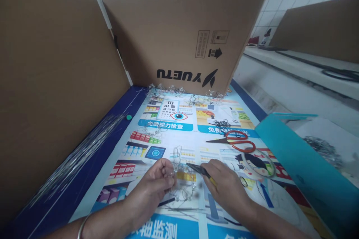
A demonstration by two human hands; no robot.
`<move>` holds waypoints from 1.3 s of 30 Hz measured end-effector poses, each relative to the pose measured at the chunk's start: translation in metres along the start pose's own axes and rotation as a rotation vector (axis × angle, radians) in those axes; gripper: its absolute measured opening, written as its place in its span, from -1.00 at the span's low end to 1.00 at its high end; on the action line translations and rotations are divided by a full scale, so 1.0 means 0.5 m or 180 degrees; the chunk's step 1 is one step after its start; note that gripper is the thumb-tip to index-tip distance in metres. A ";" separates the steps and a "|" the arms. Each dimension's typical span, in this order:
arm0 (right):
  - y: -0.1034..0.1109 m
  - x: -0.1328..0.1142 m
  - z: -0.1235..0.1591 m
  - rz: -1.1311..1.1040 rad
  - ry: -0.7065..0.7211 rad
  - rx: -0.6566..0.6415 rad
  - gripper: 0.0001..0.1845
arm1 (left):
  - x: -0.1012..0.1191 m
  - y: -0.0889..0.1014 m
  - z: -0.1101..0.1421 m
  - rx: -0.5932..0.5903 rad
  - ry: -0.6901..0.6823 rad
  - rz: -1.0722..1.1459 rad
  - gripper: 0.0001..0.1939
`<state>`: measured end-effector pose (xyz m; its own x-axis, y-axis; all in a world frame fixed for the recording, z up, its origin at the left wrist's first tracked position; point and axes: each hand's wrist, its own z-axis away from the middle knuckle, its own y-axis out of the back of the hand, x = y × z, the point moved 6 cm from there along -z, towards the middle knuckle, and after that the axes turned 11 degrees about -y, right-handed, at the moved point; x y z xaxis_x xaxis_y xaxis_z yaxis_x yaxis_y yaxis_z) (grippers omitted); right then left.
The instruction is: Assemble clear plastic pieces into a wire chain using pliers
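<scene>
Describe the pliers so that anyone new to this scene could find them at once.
From the tall cardboard panel at the back, come down across the colourful printed sheet to the right hand, near the front. In its grip are the pliers, their dark tip pointing toward the left hand. Yellow on the handle sets them apart from the red-handled scissors just beyond.

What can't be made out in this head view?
All in the head view:
Pliers: handles mostly hidden by the right hand.
Beaded wire: gripped part hidden by the left hand.
Blue box: cut off by the right edge.
Metal pieces inside: too blurred to count.
</scene>
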<state>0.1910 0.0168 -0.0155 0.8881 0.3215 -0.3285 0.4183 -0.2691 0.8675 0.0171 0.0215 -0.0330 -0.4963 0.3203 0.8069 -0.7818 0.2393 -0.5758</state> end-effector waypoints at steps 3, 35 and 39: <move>-0.002 0.000 0.002 -0.0115 -0.0104 -0.0085 -0.80 | -0.003 0.001 0.000 0.0017 -0.0023 0.0031 -0.81; -0.016 0.019 -0.004 -0.0353 -0.0189 -0.0265 -0.77 | 0.073 0.026 -0.027 -0.0508 -0.0617 -0.2989 -0.86; -0.013 0.018 -0.003 -0.0310 -0.0104 -0.0126 -0.78 | 0.056 0.028 -0.031 -0.0518 -0.0296 -0.2432 -0.85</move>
<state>0.1958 0.0227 -0.0237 0.8496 0.3143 -0.4235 0.4956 -0.2016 0.8448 -0.0022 0.0481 -0.0205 0.1214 -0.0636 0.9906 -0.8576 0.4958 0.1369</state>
